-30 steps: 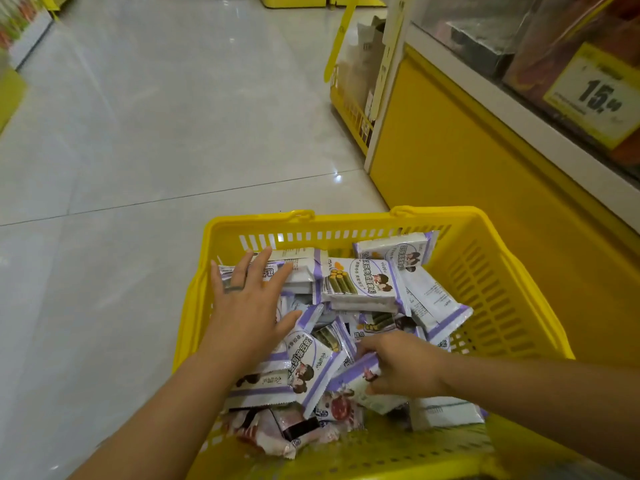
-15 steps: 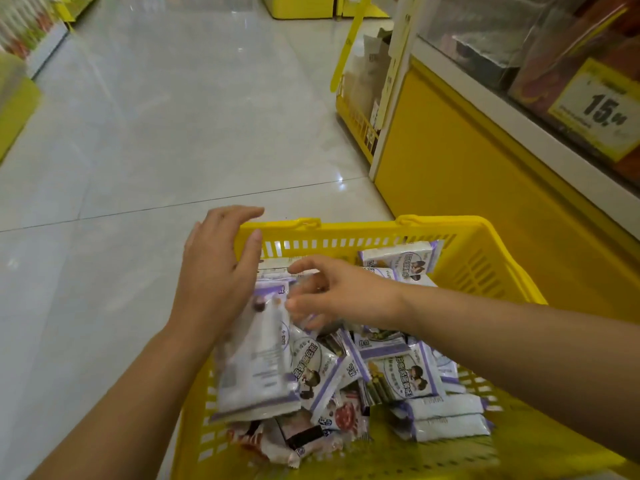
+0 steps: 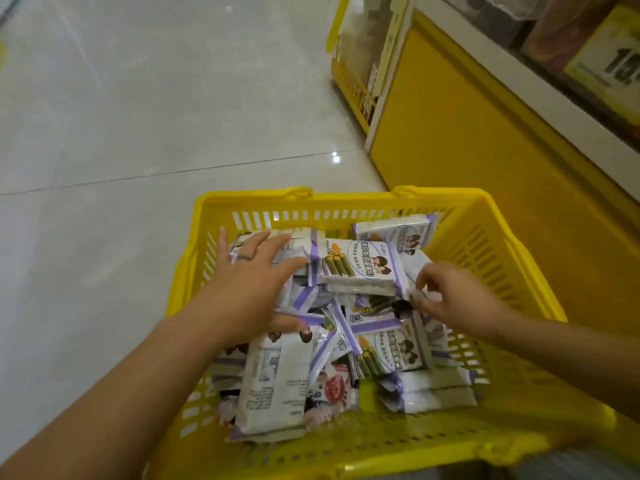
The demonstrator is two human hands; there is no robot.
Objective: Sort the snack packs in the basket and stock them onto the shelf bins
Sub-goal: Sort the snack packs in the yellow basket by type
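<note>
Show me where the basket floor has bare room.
Bare floor shows along the near wall of the basket and between the snack packs and the right wall. The middle and far left are crowded; the left hand rests there, the right hand pinches a pack.

Glossy pale floor tiles (image 3: 138, 98) reflect ceiling light. A yellow display unit (image 3: 467, 140) with a white ledge (image 3: 554, 105) stands right, a price tag (image 3: 609, 60) above.

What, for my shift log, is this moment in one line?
stage: sorting in basket | left hand: flat on snack packs | right hand: pinches corner of one pack
</note>
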